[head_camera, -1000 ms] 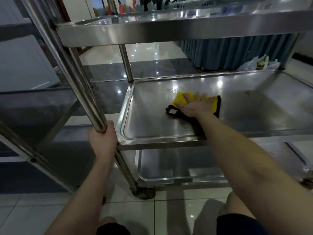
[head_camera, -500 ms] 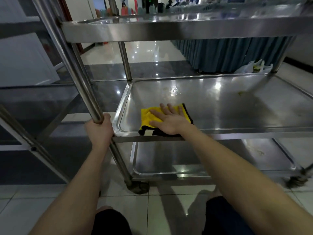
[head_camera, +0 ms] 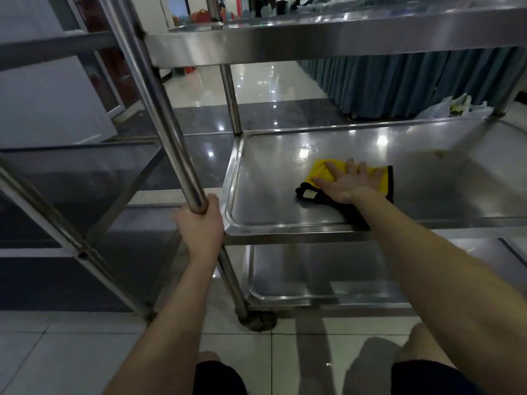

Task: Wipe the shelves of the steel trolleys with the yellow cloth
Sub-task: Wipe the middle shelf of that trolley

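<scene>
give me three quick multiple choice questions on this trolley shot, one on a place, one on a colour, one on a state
1. Where does the yellow cloth lie? A the top shelf; B the middle shelf; C the bottom shelf.
2. What colour is the cloth's edging? A black; B red; C green.
3. What is the left hand doing? A hanging free; B gripping the upright post; C pressing the cloth.

Answers: 1 B, the right hand presses it flat on the middle shelf. 2 A, a black border runs round the yellow. 3 B, its fingers curl round the post.
</scene>
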The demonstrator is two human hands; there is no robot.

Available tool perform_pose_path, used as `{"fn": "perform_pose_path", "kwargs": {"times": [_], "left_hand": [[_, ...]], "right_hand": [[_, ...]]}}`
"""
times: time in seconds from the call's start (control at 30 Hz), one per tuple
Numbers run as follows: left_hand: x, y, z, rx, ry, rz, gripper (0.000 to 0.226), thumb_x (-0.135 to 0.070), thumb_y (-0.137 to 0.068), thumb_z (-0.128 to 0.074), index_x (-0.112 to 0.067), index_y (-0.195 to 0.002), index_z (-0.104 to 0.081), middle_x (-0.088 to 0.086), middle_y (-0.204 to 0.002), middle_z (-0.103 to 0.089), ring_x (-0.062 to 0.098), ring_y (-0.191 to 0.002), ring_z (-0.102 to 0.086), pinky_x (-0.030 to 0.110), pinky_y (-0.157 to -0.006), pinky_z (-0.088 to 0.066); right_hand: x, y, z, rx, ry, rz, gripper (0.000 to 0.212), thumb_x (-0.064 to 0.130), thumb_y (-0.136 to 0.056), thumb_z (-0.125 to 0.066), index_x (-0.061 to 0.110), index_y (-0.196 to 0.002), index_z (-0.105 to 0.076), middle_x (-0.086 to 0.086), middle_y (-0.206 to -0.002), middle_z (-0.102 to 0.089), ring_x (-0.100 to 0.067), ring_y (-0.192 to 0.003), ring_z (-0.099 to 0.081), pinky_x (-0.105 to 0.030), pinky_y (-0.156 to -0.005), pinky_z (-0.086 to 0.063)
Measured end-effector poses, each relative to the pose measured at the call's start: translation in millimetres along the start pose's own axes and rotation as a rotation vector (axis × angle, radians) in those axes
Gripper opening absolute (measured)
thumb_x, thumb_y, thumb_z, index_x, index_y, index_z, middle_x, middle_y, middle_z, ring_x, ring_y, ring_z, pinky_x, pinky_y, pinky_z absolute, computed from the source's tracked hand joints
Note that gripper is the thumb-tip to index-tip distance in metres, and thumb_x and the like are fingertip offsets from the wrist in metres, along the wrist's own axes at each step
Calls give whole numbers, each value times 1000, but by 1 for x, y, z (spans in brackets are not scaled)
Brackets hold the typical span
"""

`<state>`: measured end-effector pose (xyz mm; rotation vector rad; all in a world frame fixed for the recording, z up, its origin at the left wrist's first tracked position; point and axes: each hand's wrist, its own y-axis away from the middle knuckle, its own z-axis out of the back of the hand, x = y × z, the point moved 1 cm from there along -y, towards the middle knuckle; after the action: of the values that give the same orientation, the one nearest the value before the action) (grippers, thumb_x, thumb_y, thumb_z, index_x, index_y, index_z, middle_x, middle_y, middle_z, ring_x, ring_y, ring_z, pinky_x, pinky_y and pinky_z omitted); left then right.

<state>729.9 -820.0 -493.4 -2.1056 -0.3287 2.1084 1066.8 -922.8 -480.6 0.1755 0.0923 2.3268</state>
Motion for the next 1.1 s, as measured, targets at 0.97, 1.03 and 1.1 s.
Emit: {"fn": "perform_pose_path", "kwargs": {"times": [0.97, 1.03, 1.1], "left_hand": [[5, -34, 30, -15, -21, 19, 49, -33, -95, -72, 8, -75, -58, 29, -68, -57, 23, -60, -56, 44, -61, -55], [4, -34, 31, -26, -22, 21, 51, -37, -95, -72, 8, -74, -59, 19, -65, -56, 21, -57, -56, 42, -60, -54], [5, -33, 31, -31, -19, 37, 51, -43, -94, -71, 6, -80, -63, 24, -71, -64, 30, -61, -65, 50, -64, -61]], "right_hand": [[-30, 82, 1, 4, 13, 274, 60, 73, -107, -26, 65, -162, -3, 8, -180, 8, -21, -165, 13, -58, -130, 8], [-67, 84, 7, -15, 17, 186, 61, 77, -104, -22, 65, -161, -2, 6, -180, 7, -23, -166, 11, -58, -131, 3], [-106, 87, 12, -45, 17, 74, 63, 84, -100, -20, 69, -159, -2, 4, -180, 7, -27, -166, 8, -62, -129, -5]]}}
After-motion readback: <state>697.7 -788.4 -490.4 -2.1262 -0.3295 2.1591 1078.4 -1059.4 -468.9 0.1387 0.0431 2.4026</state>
